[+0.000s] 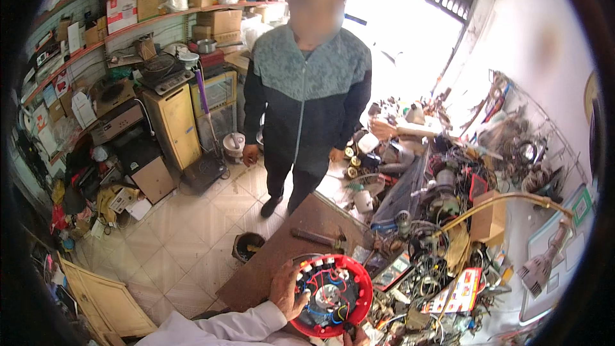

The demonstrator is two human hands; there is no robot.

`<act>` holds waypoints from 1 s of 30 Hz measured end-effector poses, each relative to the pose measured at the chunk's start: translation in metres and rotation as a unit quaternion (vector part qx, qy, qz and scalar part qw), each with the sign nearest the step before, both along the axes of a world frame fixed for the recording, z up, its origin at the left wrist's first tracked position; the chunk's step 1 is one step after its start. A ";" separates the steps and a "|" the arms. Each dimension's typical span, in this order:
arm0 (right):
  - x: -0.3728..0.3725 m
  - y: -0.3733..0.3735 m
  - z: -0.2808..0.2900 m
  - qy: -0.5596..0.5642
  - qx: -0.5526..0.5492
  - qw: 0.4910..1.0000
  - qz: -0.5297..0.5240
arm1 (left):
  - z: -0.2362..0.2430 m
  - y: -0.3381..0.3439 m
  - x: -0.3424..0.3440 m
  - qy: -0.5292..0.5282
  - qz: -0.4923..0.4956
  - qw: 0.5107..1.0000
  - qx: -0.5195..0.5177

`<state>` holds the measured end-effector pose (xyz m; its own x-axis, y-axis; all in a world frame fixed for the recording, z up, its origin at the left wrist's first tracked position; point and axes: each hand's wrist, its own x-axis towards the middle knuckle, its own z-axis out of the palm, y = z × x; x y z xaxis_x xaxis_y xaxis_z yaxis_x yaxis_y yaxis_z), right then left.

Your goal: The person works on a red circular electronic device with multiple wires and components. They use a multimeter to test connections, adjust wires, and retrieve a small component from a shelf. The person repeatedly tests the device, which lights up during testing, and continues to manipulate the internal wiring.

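A round red appliance housing (366, 288) is held up, its underside facing up. Inside it show red, blue and yellow wires, a dark interior and a pale round part (327, 296) in the middle. My left hand (289, 293) grips its left rim, thumb over the edge near the wiring. At the lower right rim, the fingers of my right hand (360, 334) close around the edge by a small dark knob-like part (349, 328); the picture's lower edge cuts off most of this hand. A hammer (314, 237) lies on the brown bench top (266, 275) beyond the housing.
Facing me across the bench stands a person (301, 102) in a grey and black jacket. Tangled parts, a multimeter (394, 270) and a cardboard box (488, 218) crowd the right side, under a desk lamp (541, 272). A dark bin (248, 247) stands on the tiled floor.
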<state>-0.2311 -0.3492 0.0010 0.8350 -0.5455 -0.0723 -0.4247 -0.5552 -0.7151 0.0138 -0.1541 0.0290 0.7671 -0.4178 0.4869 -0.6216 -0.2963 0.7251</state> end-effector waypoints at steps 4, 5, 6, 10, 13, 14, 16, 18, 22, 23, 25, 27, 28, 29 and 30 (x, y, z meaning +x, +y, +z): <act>0.014 0.002 0.013 0.016 -0.002 1.000 0.010 | 0.008 0.002 -0.002 -0.003 0.009 1.000 0.016; 0.019 -0.001 0.015 0.021 -0.004 1.000 0.012 | 0.007 0.001 -0.001 0.007 0.004 1.000 0.001; 0.021 -0.003 0.016 0.024 -0.002 1.000 0.015 | 0.005 0.002 -0.003 0.018 -0.001 1.000 -0.009; 0.028 -0.005 0.018 0.029 -0.013 0.999 0.024 | 0.005 0.003 -0.002 0.023 -0.007 0.999 -0.023; 0.027 -0.009 0.016 0.026 -0.031 0.999 0.027 | 0.007 -0.001 -0.001 0.010 -0.006 1.000 -0.022; 0.024 -0.006 0.014 0.021 -0.035 0.999 0.029 | 0.008 0.000 -0.001 0.004 -0.003 1.000 -0.016; 0.017 -0.005 0.009 0.009 -0.054 0.998 0.034 | 0.009 0.000 -0.001 0.007 -0.002 1.000 0.013; 0.013 -0.003 0.006 -0.001 -0.086 0.995 0.040 | 0.005 -0.002 0.001 -0.007 0.008 0.999 0.037; 0.000 0.000 -0.004 -0.008 -0.133 0.990 0.055 | 0.005 0.002 0.000 0.007 0.015 0.999 0.052; -0.002 -0.003 -0.011 -0.016 -0.137 0.988 0.062 | 0.005 0.002 0.000 0.016 0.016 0.998 0.052; 0.005 0.001 0.005 -0.010 -0.138 0.989 0.044 | 0.005 0.002 -0.002 -0.009 0.018 0.999 0.037; 0.006 -0.004 0.008 -0.010 -0.113 0.992 0.062 | 0.012 -0.001 0.002 -0.014 0.007 1.000 0.026; 0.004 -0.010 0.005 0.011 -0.110 0.990 0.084 | 0.006 -0.001 0.003 -0.032 0.014 0.999 0.020; 0.000 -0.014 0.000 0.034 -0.106 0.988 0.106 | 0.003 -0.001 0.001 -0.053 0.020 0.998 0.003; -0.004 -0.014 0.001 0.022 -0.105 0.988 0.115 | 0.002 0.001 -0.005 -0.041 0.025 0.999 0.010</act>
